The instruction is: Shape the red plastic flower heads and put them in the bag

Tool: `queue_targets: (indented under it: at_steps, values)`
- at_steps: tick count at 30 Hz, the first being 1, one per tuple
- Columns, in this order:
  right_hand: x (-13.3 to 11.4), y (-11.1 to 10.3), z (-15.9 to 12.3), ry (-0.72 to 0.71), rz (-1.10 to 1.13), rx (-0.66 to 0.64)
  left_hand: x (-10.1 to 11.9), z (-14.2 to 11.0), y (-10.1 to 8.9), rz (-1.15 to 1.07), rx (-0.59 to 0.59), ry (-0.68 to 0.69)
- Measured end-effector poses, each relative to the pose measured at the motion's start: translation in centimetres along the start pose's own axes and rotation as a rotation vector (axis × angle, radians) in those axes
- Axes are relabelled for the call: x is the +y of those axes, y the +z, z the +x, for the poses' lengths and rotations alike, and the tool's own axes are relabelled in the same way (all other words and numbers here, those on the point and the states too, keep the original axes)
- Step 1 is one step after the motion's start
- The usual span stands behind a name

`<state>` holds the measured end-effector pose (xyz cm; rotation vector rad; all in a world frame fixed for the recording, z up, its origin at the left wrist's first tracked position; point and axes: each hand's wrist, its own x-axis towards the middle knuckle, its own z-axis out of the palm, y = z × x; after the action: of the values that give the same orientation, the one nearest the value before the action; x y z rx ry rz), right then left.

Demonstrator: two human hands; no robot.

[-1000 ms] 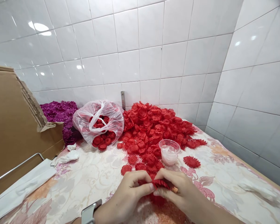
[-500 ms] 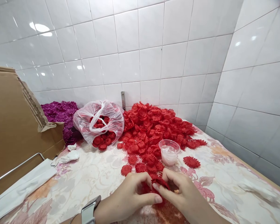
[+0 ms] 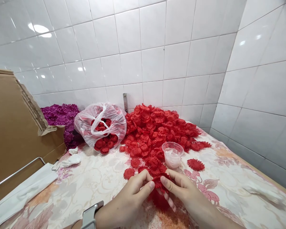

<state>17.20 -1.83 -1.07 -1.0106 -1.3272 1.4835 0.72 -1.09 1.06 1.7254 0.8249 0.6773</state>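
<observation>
Between my two hands is a red fabric flower (image 3: 158, 182) with fringed petals, held low over the front of the table. My left hand (image 3: 138, 190) pinches its left edge between thumb and forefinger. On the other side, my right hand (image 3: 182, 188) grips it with the thumb on top and fingers curled beneath. More red material (image 3: 160, 201) shows below the fingers, its shape unclear. Just beyond lies a large heap of red flowers (image 3: 154, 130), its near end reaching my fingertips. A clear plastic cup (image 3: 173, 156) holding whitish stuff stands beside the heap.
A tied plastic bag (image 3: 85, 122) of red flowers sits left of the heap, with purple flowers (image 3: 62, 119) behind it. A cardboard box (image 3: 16, 136) stands at the left. One loose flower (image 3: 195, 164) lies right of the cup. White tiled walls (image 3: 154, 60) close off the back and right.
Both hands have risen slightly and turned the flower, so more of it shows. My left thumb has drawn back and up to its edge; right fingers now show beneath it.
</observation>
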Motion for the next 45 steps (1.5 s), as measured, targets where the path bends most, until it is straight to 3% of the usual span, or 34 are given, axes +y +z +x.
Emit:
queue_targets:
  at_steps: [12,27,33,39,45]
  values:
    - [0.1,0.8,-0.3,0.084,0.356,0.0,-0.5,0.3,0.7,-0.482,-0.14,0.055]
    - [-0.7,0.0,-0.3,0.138,0.505,0.022,-0.7,0.7,0.5,-0.613,-0.072,0.027]
    - [-0.8,-0.4,-0.1,0.094,0.43,0.05,-0.9,0.7,0.0,-0.356,0.037,0.091]
    - [-0.8,0.0,0.0,0.045,0.283,0.042,-1.0,0.6,-0.3,0.18,0.349,0.185]
    - [-0.8,-0.2,0.2,0.014,0.154,0.031,-1.0,0.7,-0.4,0.262,0.478,0.202]
